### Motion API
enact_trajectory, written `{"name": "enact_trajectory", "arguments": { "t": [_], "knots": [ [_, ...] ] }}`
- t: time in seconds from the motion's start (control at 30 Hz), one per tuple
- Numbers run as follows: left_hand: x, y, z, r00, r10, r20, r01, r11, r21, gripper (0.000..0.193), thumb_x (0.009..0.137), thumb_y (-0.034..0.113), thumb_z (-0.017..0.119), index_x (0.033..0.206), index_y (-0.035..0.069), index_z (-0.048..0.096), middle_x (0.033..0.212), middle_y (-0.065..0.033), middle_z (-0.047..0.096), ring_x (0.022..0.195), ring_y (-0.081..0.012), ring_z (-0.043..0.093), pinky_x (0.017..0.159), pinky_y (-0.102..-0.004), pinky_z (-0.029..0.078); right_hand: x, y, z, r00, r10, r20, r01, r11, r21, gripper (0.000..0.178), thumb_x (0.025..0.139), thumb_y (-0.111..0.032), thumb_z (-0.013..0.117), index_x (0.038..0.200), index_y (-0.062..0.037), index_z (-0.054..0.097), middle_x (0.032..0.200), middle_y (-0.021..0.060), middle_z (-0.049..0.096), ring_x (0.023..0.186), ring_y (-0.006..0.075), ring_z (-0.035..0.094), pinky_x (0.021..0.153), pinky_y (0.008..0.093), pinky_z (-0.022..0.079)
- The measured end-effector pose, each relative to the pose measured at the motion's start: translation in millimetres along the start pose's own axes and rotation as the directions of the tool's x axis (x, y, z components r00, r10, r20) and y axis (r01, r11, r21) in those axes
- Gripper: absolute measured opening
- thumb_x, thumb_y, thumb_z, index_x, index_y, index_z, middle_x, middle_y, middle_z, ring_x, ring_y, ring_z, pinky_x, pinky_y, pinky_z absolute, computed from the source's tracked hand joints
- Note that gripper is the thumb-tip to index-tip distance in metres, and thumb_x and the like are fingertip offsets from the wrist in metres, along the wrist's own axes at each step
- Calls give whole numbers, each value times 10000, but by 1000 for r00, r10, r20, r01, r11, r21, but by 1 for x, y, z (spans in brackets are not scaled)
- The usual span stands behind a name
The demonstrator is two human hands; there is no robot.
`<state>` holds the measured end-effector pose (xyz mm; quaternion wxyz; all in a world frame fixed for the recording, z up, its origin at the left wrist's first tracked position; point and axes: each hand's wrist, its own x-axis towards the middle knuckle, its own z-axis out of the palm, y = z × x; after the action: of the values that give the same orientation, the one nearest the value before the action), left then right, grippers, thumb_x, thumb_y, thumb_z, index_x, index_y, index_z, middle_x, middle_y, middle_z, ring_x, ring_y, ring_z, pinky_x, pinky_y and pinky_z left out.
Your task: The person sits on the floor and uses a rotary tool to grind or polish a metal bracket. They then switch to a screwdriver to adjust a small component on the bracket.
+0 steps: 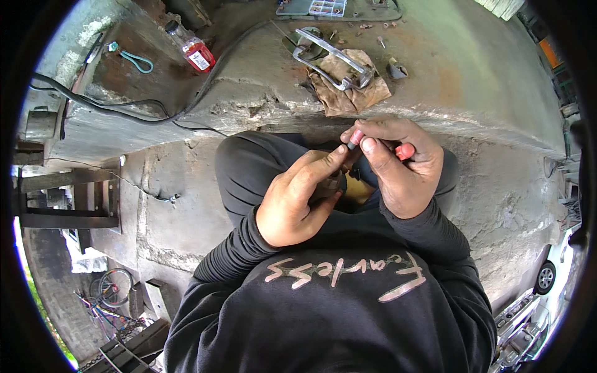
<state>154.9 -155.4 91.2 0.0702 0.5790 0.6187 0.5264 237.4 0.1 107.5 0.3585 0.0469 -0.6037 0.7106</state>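
My two hands meet in front of my lap, over my bent knees. Between the thumb and index finger of my right hand (pixel 404 168) is a small pink cylinder with a grey end (pixel 356 138). A red, round-ended piece (pixel 405 151) pokes out between other fingers of that same hand; its kind is unclear. My left hand (pixel 295 202) is closed, its fingertips pressed to the grey end of the cylinder. The curled fingers of the left hand are partly hidden behind it. Beyond both hands, a silver saw frame (pixel 333 56) lies on a crumpled brown cloth (pixel 351 93).
On the concrete ledge stand a small metal cup (pixel 397 68) and a compartment box (pixel 327 7), with several small bits scattered nearby. A bottle of red liquid (pixel 191 48), a blue-green cord loop (pixel 137 61) and black cables (pixel 205 87) lie left. A dark metal frame (pixel 68 217) stands at far left.
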Motion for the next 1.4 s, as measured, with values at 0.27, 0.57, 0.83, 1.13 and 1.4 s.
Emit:
{"name": "enact_trajectory", "arguments": {
  "t": [0.27,0.57,0.83,1.13,1.4],
  "knots": [
    [1,-5,-1,999,8,-44,-7,1000,7,705,665,-161,650,1309,10,419,975,-169,595,795,-284,624,667,-333,508,2,6,0,998,-40,40,43,996,-83,165,864,100,562,1013,73,628,939,147,654,857,157,638,767,256,512],
    [0,-6,3,997,-41,-63,39,999,-33,638,665,-155,615,1268,5,478,995,-155,576,798,-306,640,667,-340,537,-5,16,-5,1000,-27,13,28,998,-57,161,850,107,589,1002,59,607,972,164,644,879,195,650,785,284,528],
    [-1,-12,0,998,-35,-57,33,999,-26,727,650,-200,644,1314,5,433,994,-168,597,855,-261,629,706,-309,508,0,24,1,997,-74,18,75,993,-96,143,854,95,596,989,54,619,960,153,645,867,184,647,775,276,526],
    [-10,-22,-4,995,-45,-92,36,995,-97,727,640,-194,625,1313,13,446,986,-158,583,833,-259,628,686,-306,518,1,30,9,1000,10,21,-8,997,-78,125,851,93,605,967,50,627,955,146,650,860,179,645,780,276,523],
    [-11,-24,-9,994,-62,-95,50,991,-123,714,643,-215,627,1304,-27,434,958,-160,579,792,-230,616,661,-276,502,3,33,11,997,53,55,-48,995,-92,127,849,90,611,966,40,608,962,151,651,878,184,644,785,286,528]
  ]
}}
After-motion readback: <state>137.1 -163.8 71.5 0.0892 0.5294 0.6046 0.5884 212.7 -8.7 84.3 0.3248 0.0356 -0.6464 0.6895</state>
